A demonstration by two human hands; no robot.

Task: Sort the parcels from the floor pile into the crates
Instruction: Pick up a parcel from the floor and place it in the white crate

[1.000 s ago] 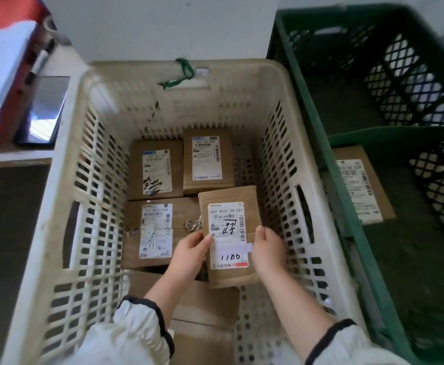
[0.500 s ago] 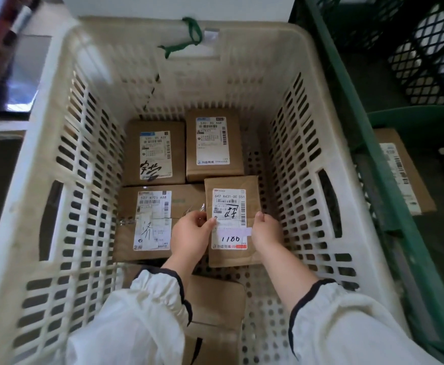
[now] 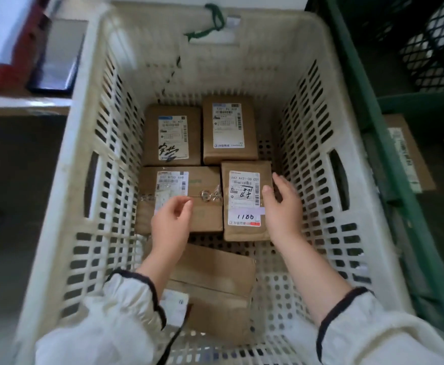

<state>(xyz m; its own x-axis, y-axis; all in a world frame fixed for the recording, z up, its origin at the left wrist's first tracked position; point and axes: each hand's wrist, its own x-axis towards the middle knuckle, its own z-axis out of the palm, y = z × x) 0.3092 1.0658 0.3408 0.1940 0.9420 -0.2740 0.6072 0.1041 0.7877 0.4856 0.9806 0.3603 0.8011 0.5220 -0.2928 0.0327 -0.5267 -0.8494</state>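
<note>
Inside the cream crate [image 3: 89,159] lie several brown parcels. The parcel marked "1100" [image 3: 244,198] rests flat on the crate floor at the right, beside a wider parcel [image 3: 205,214] and below two parcels [image 3: 172,135] [image 3: 228,127] at the back. My right hand [image 3: 281,206] hovers at the "1100" parcel's right edge with fingers relaxed, thumb over its label. My left hand [image 3: 172,223] is off that parcel, over the wider one, fingers loosely curled and holding nothing. Another parcel [image 3: 215,283] lies near me, partly under my left sleeve.
A green crate [image 3: 389,154] stands against the cream crate's right side and holds one labelled parcel [image 3: 407,154]. A dark tablet [image 3: 57,54] and a red and white item [image 3: 2,48] lie on a ledge at the upper left.
The "1100" parcel went down onto the crate floor. Both hands let go of it; my left hand drew away to the left, my right hand opened at its edge.
</note>
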